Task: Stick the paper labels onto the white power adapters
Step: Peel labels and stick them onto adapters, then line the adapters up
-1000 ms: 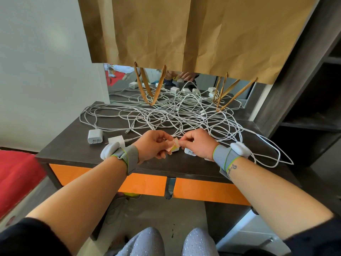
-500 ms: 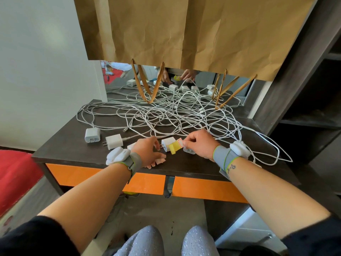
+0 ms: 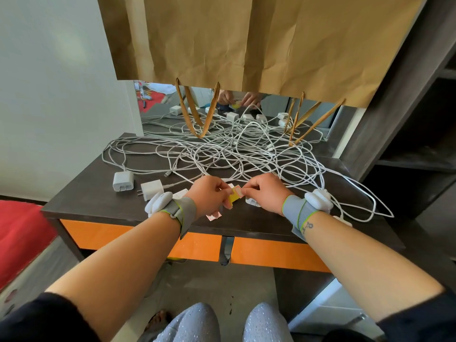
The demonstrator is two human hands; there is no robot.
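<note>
Paper-thin and floppy, the red-edged label (image 3: 238,192) is pinched by the right hand (image 3: 265,193) off the yellow backing (image 3: 233,199) gripped by the left hand (image 3: 209,193), above the desk's (image 3: 98,201) front edge; it likely curls, so an edge grip suits.

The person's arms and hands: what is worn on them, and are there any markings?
Both hands are bare. The left wrist and the right wrist each carry a grey band with a lime-green edge and a white padded device. A small dark tattoo marks the right forearm. Dark sleeves cover the upper arms.
</note>
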